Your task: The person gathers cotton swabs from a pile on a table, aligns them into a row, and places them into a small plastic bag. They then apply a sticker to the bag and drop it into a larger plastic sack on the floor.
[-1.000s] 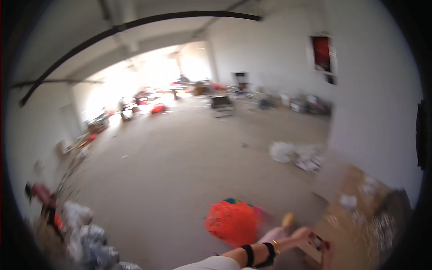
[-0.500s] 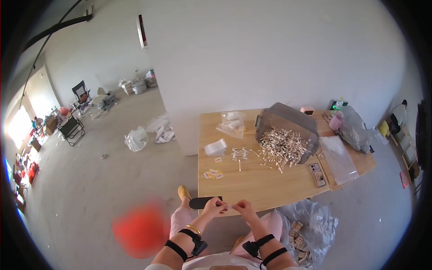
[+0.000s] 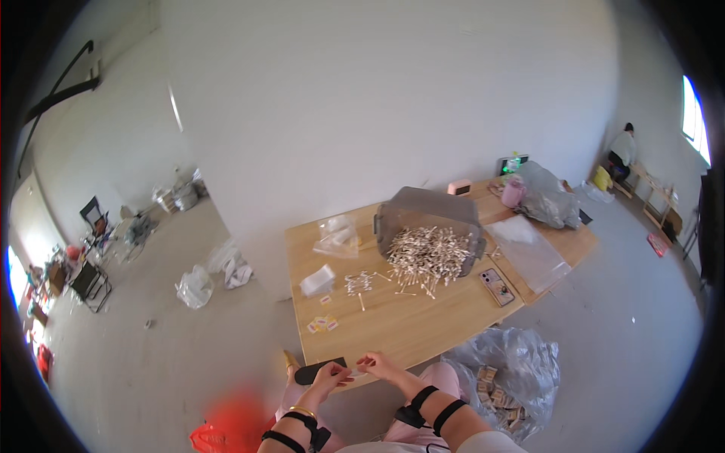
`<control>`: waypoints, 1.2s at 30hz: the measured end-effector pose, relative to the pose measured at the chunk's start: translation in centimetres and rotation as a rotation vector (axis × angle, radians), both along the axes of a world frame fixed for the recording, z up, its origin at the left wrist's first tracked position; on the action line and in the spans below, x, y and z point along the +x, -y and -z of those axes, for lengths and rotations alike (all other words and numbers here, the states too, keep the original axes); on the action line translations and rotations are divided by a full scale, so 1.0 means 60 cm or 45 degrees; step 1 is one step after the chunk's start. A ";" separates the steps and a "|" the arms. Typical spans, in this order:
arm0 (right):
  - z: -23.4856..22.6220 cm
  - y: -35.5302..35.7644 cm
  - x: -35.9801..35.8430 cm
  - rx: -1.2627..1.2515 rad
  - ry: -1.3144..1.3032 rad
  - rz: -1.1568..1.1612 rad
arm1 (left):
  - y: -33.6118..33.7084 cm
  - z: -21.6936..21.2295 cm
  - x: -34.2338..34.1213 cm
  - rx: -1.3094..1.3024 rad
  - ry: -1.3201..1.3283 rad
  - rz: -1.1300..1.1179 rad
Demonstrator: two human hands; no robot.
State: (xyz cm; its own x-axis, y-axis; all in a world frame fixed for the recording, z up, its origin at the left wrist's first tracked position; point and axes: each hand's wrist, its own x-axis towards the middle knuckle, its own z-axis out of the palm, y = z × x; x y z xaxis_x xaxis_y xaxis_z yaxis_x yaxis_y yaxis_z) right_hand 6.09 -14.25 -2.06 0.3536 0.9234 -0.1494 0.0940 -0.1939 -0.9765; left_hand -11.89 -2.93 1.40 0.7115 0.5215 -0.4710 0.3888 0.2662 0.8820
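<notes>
Going from left to right, we see scattered white bags [image 3: 195, 287] and folding chairs [image 3: 91, 279] on the grey floor, well apart from us. A second ago our view pointed out across the hall; it has since swung down to the wooden surface [image 3: 408, 325] in front of us, so the work is back in sight.

Our left hand [image 3: 326, 376] has come up beside a flat black piece [image 3: 319, 370] at the near edge of the surface, its fingers pinched together on one end of a small clear packet [image 3: 356, 371]. Our right hand [image 3: 379, 365] pinches the other end, so the packet hangs between both hands, just above the near edge. We judge this to be the handling of a single packet, with both hands meeting on it again.

Further in lie small yellow tags [image 3: 322, 325], a clear bag [image 3: 317, 281], and a loose scatter of white swabs [image 3: 359, 283]. Right of these, a grey bin [image 3: 430, 211] spills a big heap of swabs [image 3: 427, 257]. A phone [image 3: 498, 287] and a clear plastic sheet [image 3: 529, 249] follow. Below the surface on the right sits a large clear sack [image 3: 513, 377] with filled packets inside.
</notes>
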 end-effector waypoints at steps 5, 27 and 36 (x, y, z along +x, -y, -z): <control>-0.021 0.005 -0.017 0.050 0.159 -0.039 | 0.031 0.005 0.000 0.363 0.022 0.002; -0.137 0.315 0.089 0.432 -0.661 0.784 | 0.079 -0.131 -0.096 0.457 0.234 0.116; 0.068 0.578 0.113 -0.557 0.492 1.512 | 0.029 -0.054 -0.239 0.504 -0.025 -0.197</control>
State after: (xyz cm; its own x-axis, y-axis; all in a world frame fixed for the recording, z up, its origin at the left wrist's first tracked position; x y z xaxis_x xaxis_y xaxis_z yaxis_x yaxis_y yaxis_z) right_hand 12.87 -48.91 -6.12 0.9954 -0.0735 -0.0616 -0.0945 -0.6411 -0.7616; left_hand -26.22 -4.67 4.64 0.6035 0.7648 -0.2255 0.3889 -0.0354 0.9206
